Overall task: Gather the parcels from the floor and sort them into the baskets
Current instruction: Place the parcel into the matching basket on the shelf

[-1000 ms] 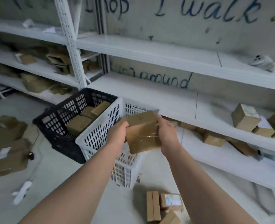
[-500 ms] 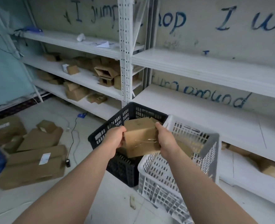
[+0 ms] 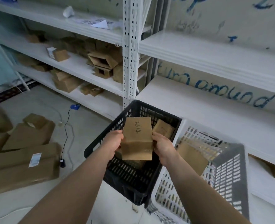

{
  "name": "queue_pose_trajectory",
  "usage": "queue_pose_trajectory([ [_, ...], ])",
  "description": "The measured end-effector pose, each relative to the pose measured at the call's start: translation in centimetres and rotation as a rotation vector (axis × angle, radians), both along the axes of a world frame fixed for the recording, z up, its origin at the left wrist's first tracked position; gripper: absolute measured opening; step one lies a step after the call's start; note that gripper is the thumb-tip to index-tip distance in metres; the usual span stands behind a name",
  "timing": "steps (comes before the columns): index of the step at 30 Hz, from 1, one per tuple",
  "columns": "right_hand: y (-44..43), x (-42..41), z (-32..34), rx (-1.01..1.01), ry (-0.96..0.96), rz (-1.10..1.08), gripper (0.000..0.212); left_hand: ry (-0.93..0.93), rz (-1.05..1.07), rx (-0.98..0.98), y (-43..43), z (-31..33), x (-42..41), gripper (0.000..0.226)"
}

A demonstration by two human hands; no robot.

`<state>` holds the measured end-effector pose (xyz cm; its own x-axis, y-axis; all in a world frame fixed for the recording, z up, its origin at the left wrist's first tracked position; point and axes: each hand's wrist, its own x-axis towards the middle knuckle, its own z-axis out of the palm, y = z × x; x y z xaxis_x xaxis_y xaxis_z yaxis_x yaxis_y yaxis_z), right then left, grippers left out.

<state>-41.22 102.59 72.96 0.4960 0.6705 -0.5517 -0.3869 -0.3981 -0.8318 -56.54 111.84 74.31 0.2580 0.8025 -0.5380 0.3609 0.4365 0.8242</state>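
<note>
a brown parcel [image 3: 137, 138] is held between both hands directly above the black basket [image 3: 101, 143]. the left hand [image 3: 113, 143] is pressed to the parcel's left edge, fingers curled together around it; the right hand [image 3: 163, 145] is pressed to the right edge, thumb laid on the front face, the remaining fingers hidden behind the box. handwritten marks are seen on the parcel's upper face — clear tape across its lower part. a second parcel [image 3: 164, 129] lies inside the black basket, behind the held one. the white basket [image 3: 227, 168] stands touching the black basket's right side, one flat parcel [image 3: 192, 159] inside. larger boxes [image 3: 25, 159] lie on the floor well left of the black basket.
</note>
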Motion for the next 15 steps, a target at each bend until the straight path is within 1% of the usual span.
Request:
queue_pose_trajectory([
  [3, 2.4, 1.4, -1.6, -0.052, 0.047, -0.015, 0.027, 0.029, -0.017, -0.013, 2.6, -1.4, 1.3, 0.046],
  [6, 4.8, 2.7, -3.1, -0.110, 0.069, -0.034, 0.027, 0.063, -0.054, -0.037, 5.5, -3.1, 2.5, 0.048],
  [10, 7.9, 3.8, -4.4, -0.149, 0.103, -0.086, 0.025, 0.072, -0.152, -0.074, 9.5, -5.7, 4.3, 0.045],
  [12, 9.7, 4.3, -5.4, -0.175, 0.098, -0.119, 0.025, 0.074, -0.182, -0.099, 11.9, -7.0, 5.3, 0.046],
  [15, 12.2, 4.8, -6.7, -0.241, 0.084, -0.180, 0.028, 0.079, -0.231, -0.137, 14.9, -8.1, 6.7, 0.042],
])
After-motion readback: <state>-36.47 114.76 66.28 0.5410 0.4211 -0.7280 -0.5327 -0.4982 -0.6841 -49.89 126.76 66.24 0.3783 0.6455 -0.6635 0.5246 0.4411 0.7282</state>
